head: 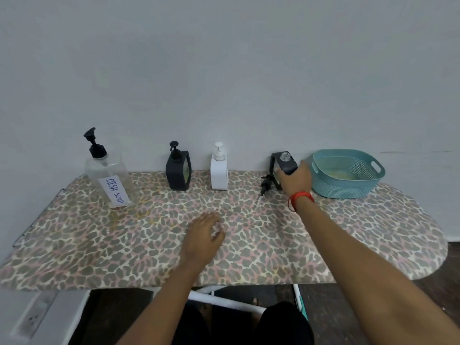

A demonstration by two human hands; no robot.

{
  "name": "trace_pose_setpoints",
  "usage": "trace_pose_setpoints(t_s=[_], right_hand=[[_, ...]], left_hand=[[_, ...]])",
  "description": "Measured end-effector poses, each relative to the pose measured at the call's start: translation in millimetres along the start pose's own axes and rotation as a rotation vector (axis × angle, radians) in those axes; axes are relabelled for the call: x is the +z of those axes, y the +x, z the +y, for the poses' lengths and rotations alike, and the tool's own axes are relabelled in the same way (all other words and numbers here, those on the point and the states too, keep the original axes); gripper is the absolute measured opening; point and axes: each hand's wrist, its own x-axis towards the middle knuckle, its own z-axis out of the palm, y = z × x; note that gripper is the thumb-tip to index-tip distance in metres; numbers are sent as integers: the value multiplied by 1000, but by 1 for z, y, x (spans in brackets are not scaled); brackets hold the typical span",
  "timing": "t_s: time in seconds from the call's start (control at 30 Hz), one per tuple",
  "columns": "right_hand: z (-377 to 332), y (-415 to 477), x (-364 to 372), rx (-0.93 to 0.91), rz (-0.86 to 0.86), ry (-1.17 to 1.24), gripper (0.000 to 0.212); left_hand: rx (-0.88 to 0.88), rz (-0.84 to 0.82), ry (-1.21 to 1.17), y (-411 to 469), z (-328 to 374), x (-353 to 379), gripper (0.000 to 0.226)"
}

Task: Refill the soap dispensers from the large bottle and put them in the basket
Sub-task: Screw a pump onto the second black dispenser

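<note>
A large clear bottle [109, 178] labelled DISH SOAP, with a black pump, stands at the back left of the board. A black dispenser [178, 170] with its pump on and a white dispenser [219, 171] stand upright near the wall. A second black dispenser [282, 163] has its neck open, and my right hand [296, 180] grips its side. Its black pump [265, 186] lies on the board just left of it. My left hand [205, 235] rests flat on the board's middle, holding nothing. The teal basket [373, 181] sits at the right.
The work surface is an ironing board with a leopard-print cover [124, 245], its rounded end at the right. A grey wall runs close behind the bottles. A white frame [224, 298] shows below the front edge, and a wall socket [34, 317] at the lower left.
</note>
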Motion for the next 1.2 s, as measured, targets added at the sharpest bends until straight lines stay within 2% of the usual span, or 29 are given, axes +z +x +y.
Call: trace_pose_setpoints(t_s=[0.07, 0.13, 0.33, 0.4, 0.6, 0.67, 0.77, 0.83, 0.97, 1.07, 1.13, 1.2], right_hand=[[-6, 7, -1, -17, -39, -54, 40], [-8, 9, -3, -33, -33, -81, 29], [-17, -26, -31, -136, 50, -24, 25], [-27, -51, -41, -213, 63, 7, 21], [-38, -123, -31, -285, -63, 73, 35], [-37, -144, -18, -290, -127, 109, 36], [-36, -171, 1, -311, -208, 139, 38], [-35, -183, 12, -317, -256, 137, 37], [-31, -198, 22, -349, -311, 169, 38], [-29, -191, 16, -297, -376, 235, 42], [-28, -172, 12, -234, -340, 249, 61], [-30, -140, 12, -127, -241, 258, 58]], left_hand=[[-9, 15, -13, 1, 1, 0, 41], [6, 54, -24, 3, 1, 1, 37], [34, 148, -63, 2, 6, -2, 27], [13, 141, -81, 3, 9, -4, 34], [-95, 31, -255, -4, 14, -15, 97], [-85, 21, -312, -8, 15, -18, 118], [-40, 41, -354, -9, 13, -19, 137], [-6, 54, -392, -8, 14, -21, 139], [26, 92, -476, -4, 12, -22, 119], [-8, 116, -462, -3, 8, -19, 122], [-25, 112, -437, -3, 5, -16, 128], [-31, 99, -447, -2, 3, -14, 129]])
